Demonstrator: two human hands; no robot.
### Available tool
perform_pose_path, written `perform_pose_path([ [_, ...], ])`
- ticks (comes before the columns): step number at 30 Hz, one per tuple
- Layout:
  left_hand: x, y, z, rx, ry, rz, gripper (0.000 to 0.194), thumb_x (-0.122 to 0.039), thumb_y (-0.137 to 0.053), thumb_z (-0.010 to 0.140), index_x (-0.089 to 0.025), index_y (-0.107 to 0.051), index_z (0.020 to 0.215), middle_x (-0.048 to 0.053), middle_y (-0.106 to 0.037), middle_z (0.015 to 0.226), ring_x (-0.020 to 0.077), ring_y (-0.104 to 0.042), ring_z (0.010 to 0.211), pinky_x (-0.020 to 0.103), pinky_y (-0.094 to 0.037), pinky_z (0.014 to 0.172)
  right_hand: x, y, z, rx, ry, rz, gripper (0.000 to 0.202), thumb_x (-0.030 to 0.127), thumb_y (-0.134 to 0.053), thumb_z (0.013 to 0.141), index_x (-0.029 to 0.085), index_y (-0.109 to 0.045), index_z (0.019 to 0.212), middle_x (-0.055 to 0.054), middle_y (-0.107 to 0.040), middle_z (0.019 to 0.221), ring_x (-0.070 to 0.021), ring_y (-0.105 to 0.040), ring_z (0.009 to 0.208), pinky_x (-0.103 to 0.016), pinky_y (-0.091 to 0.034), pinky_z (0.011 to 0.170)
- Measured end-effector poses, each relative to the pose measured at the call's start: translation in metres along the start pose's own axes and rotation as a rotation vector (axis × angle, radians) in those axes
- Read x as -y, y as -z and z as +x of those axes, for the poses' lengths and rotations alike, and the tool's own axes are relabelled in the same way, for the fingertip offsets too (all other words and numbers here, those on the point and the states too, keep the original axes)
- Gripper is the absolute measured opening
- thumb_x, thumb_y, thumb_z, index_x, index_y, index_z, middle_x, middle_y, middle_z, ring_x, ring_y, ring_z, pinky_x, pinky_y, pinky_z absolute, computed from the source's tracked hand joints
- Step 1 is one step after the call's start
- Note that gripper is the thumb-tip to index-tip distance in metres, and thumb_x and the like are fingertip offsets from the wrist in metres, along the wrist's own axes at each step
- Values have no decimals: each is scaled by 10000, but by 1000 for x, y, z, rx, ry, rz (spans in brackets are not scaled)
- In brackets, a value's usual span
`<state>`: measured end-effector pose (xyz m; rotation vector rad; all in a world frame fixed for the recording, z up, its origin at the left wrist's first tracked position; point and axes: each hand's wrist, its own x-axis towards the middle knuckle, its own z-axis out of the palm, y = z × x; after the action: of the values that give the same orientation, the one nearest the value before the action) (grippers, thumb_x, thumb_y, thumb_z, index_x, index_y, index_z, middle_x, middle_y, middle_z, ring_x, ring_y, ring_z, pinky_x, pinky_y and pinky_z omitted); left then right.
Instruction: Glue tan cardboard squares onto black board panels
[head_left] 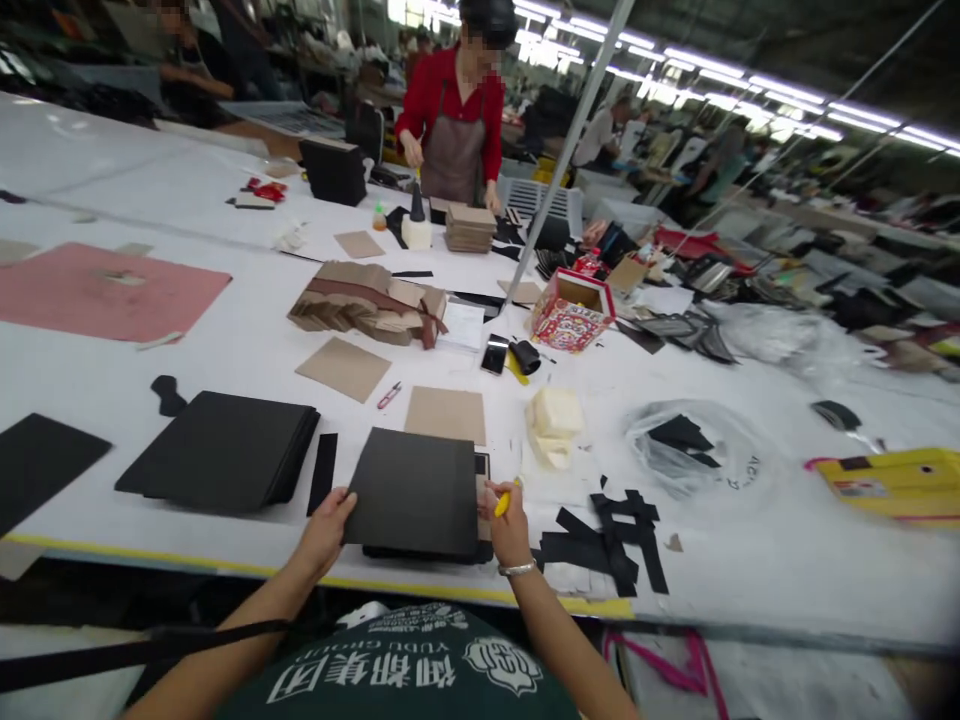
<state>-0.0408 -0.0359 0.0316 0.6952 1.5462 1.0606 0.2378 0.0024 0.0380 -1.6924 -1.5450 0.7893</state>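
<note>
A square black sheet (414, 490) is tilted up at its left side, over more black sheets on the bench. My left hand (328, 527) is closed on its left edge, thumb on top. By the sheet's right edge my right hand (510, 525) is closed around a yellow-handled tool (502, 504), whose working end I cannot make out. Left of the sheet lie a narrow black strip (322, 474) and a stack of black sheets (221, 450). Loose black strips (626, 540) are heaped to the right. Behind the sheet is a brown card piece (445, 412).
A cream plastic container (555, 420) stands behind my right hand. Farther back are thread snips (389, 396), a phone (495, 354), brown card stacks (367, 305) and a red box (573, 310). Across the white table (255, 355), a person in red (457, 110) works. A metal pole (566, 150) rises there.
</note>
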Motion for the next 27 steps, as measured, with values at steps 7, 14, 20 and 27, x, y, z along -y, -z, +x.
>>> perform_pose_path([
  [7, 23, -34, 16, 2, -193, 885, 283, -447, -386, 800, -209, -385, 648, -38, -421, 527, 142, -481, 553, 244, -315, 533, -45, 3, 8, 19, -10, -189, 172, 297, -452, 752, 198, -418, 889, -8, -557, 761, -152, -539, 604, -265, -407, 591],
  [14, 19, -26, 14, 60, -143, 1156, 294, -467, -399, 805, -200, -442, 690, -13, -487, 561, 153, -514, 581, 238, -297, 526, -47, -1, 16, 99, 91, -276, 148, 256, -445, 745, 195, -441, 881, -8, -529, 741, -151, -528, 638, -248, -399, 589],
  [20, 14, -21, 11, -92, -491, 1151, 337, -394, -415, 827, -177, -459, 1081, 83, -580, 912, 200, -552, 871, 309, -416, 766, -37, 14, 24, 95, 145, -420, 287, 395, -439, 812, 175, -504, 985, -40, -586, 737, -173, -564, 651, -260, -407, 588],
  [27, 8, -67, -15, 685, -910, 1202, 419, -276, -407, 835, -257, -404, 1253, 55, -428, 1313, 207, -374, 1197, 346, -291, 981, 26, 23, 63, 207, 93, 9, 383, 397, -291, 871, 174, -563, 1022, -32, -608, 718, -119, -539, 552, -225, -428, 529],
])
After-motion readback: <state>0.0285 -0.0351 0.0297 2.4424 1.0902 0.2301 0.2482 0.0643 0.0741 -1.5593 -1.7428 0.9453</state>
